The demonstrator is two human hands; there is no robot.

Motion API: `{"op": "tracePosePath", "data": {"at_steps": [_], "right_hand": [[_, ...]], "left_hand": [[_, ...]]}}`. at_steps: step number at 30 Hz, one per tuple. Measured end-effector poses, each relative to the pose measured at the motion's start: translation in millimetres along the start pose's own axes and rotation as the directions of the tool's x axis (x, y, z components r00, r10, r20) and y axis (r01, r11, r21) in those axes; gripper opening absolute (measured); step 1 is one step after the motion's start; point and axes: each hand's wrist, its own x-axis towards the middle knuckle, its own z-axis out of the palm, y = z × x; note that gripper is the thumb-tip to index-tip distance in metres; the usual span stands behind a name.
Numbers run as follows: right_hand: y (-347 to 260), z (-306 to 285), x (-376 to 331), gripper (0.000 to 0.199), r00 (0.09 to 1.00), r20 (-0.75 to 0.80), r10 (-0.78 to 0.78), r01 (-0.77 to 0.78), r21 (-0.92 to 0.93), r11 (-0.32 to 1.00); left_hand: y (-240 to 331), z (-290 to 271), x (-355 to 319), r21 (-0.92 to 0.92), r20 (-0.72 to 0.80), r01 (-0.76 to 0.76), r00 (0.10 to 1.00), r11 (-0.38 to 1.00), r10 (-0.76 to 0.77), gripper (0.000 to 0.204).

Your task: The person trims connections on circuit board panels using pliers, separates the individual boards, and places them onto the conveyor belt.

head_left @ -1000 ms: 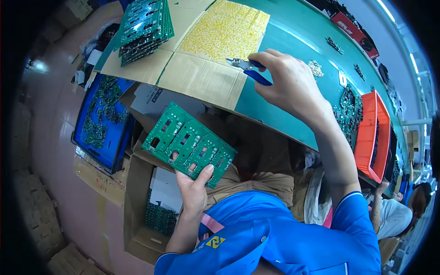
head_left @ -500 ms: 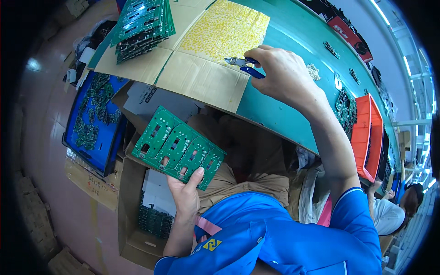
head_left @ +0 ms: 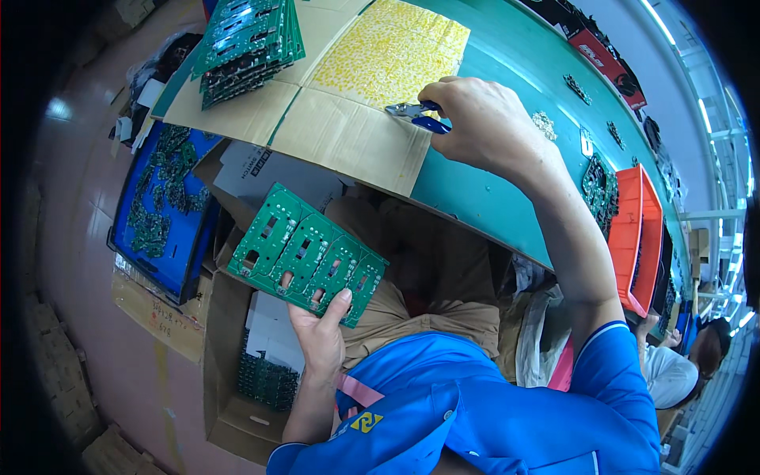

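My left hand (head_left: 322,334) is closed on the lower edge of a green circuit board panel (head_left: 310,252), thumb on top. The panel is tilted over my lap and has several rectangular cutouts. Above the table's near edge, my right hand (head_left: 487,127) is closed around a pair of blue-handled wire cutters (head_left: 423,116). Their metal jaws point left over the cardboard sheet (head_left: 356,141), apart from the panel. Beyond the jaws, many small yellow pieces (head_left: 388,51) cover part of the cardboard.
A stack of green circuit boards (head_left: 249,47) stands at the far left of the cardboard. Left of me is a blue tray (head_left: 190,245) of small boards, above an open carton (head_left: 226,380). A red bin (head_left: 633,237) stands at right, with another person (head_left: 673,372) beyond.
My right hand has shifted slightly left with the wire cutters, and their handles look closer together. My left hand and the panel have hardly moved.
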Motion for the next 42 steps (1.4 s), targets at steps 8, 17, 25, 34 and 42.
{"op": "tracePosePath", "data": {"at_steps": [8, 17, 25, 34, 42], "right_hand": [[6.9, -8.0, -35.4, 0.048, 0.989, -0.147, 0.011, 0.024, 0.238, 0.971], [-54.7, 38.9, -113.4, 0.047, 0.981, -0.155, -0.120, 0.195, 0.703, 0.684], [-68.2, 60.5, -115.0, 0.053, 0.957, -0.252, -0.146, 0.279, 0.648, 0.709], [-67.4, 60.5, -108.9, 0.054, 0.962, -0.236, -0.138, 0.256, 0.606, 0.753], [-63.9, 58.2, -107.2, 0.051, 0.964, -0.216, -0.154, 0.252, 0.571, 0.781]], "left_hand": [[14.8, 0.6, 1.0, -0.098, -0.018, -0.017, 1.000, 0.995, 0.015, 0.063], [16.3, 25.4, 3.2, -0.098, 0.125, 0.036, 0.992, 0.995, -0.024, 0.052], [7.2, 27.8, -16.4, -0.132, 0.199, 0.134, 0.974, 0.982, -0.106, 0.049], [3.0, 28.0, -17.8, -0.103, 0.233, 0.100, 0.970, 0.990, -0.073, 0.054], [-2.1, 26.8, -14.0, -0.107, 0.231, 0.077, 0.972, 0.991, -0.051, 0.053]]}}
